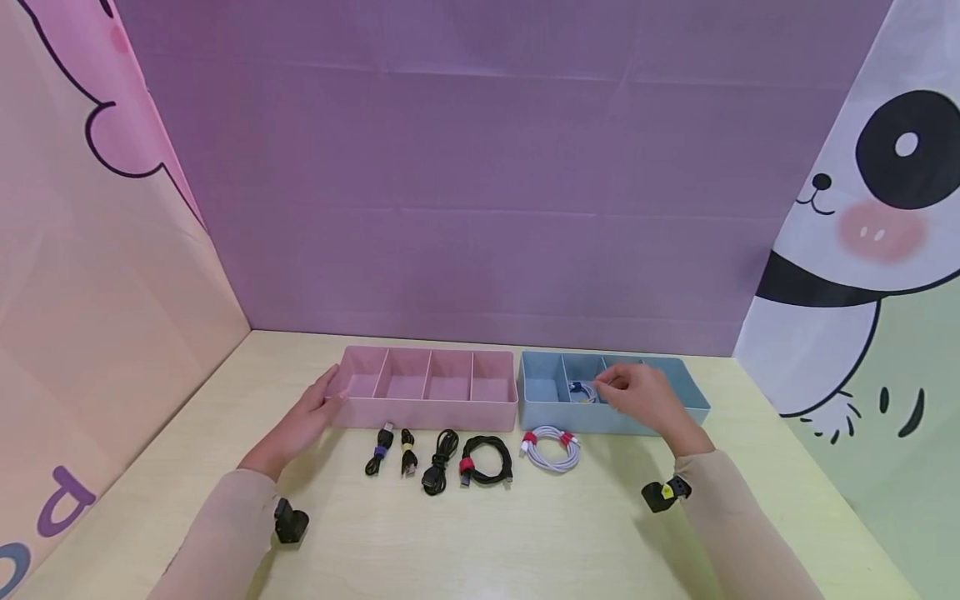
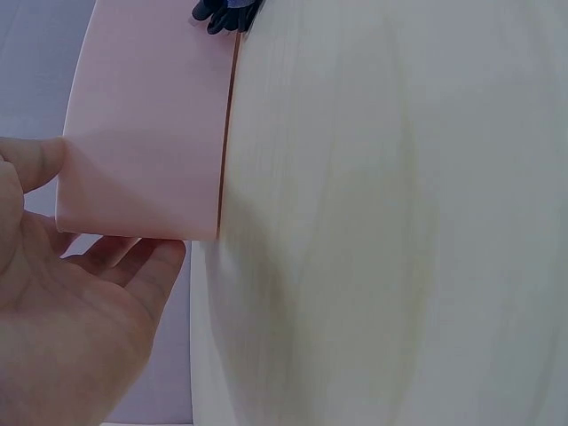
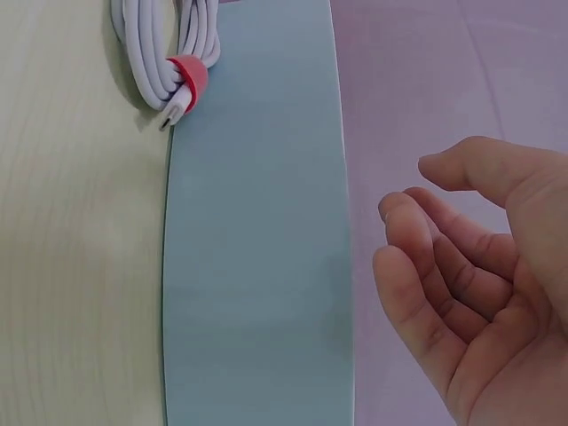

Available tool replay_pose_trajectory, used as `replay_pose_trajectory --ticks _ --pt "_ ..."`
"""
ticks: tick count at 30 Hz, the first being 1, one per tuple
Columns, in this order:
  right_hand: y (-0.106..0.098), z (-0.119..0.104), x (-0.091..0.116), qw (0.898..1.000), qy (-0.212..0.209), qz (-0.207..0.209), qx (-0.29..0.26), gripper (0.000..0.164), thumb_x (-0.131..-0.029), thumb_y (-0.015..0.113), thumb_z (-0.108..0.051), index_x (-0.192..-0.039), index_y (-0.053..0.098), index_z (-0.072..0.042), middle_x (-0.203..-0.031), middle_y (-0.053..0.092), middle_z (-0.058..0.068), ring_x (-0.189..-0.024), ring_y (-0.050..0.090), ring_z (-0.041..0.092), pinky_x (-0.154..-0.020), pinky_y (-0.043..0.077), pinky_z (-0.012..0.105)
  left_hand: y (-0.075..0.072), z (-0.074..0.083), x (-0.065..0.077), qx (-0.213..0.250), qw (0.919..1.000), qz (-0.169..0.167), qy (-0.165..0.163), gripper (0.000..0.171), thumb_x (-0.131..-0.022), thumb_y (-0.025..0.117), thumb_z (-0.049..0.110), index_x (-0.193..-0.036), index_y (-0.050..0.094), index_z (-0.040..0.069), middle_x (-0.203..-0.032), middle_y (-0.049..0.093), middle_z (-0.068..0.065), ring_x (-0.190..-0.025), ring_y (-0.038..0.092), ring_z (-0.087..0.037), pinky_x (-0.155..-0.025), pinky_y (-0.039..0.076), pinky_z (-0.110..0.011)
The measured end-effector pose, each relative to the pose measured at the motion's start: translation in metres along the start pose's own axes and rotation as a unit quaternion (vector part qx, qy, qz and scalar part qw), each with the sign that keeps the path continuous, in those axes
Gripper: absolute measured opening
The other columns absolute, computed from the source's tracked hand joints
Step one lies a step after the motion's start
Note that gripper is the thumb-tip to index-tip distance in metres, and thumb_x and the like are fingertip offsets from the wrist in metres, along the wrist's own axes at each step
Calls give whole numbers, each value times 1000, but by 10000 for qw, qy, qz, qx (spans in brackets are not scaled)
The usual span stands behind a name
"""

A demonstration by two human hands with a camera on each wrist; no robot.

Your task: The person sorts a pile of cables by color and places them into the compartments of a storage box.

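A person in pale sleeves works at a light wood table [image 1: 465, 542], the right hand [image 1: 637, 393] poised over a blue box [image 1: 585, 419] with its fingers loosely curled, a narrow gap between thumb and forefinger and nothing visible in their hold. Just beside the fingertips, a small white cable [image 1: 589, 391] with a dark blue tie lies in the box's second compartment from the left. The left hand [image 1: 309, 418] holds the left end of a pink box [image 1: 427, 414], thumb at the top rim and fingers bent against the end wall; its four compartments stand bare. The two boxes sit side by side, close together. In a row in front of them lie, from left, a black cable with a purple tie [image 1: 380, 451], a short black cable with a yellow tie [image 1: 408, 451], a bundled black cable [image 1: 442, 458], a black coil with a red tie [image 1: 506, 457] and a white coil with red ties [image 1: 553, 467]. A purple backdrop [image 1: 480, 183] hangs behind.
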State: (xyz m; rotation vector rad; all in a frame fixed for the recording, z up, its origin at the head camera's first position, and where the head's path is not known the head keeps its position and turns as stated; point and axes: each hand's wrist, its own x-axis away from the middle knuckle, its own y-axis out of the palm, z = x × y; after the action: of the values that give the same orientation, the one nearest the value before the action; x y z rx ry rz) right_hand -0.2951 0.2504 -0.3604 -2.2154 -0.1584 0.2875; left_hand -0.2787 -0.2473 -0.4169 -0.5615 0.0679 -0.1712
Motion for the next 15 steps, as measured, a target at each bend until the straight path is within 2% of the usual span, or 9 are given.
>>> replay_pose_trajectory --ticks 8,15 --pt "6 -3 6 9998 -20 -99 -175 23 -97 67 -24 -106 73 -4 -91 73 10 -76 68 30 -65 54 34 0 2 1 -40 10000 -6 -45 73 -110 37 37 -160 -4 3 -162 -5 -31 -147 -1 -52 -114 4 -70" --pt "10 -2 10 9997 -47 -182 -149 21 -97 68 -27 -104 74 -8 -91 72 7 -75 65 25 -64 54 33 -1 1 0 -55 10000 -5 -15 75 -109 37 40 -159 -4 2 -162 -5 -32 -146 -1 -53 -113 4 -71"
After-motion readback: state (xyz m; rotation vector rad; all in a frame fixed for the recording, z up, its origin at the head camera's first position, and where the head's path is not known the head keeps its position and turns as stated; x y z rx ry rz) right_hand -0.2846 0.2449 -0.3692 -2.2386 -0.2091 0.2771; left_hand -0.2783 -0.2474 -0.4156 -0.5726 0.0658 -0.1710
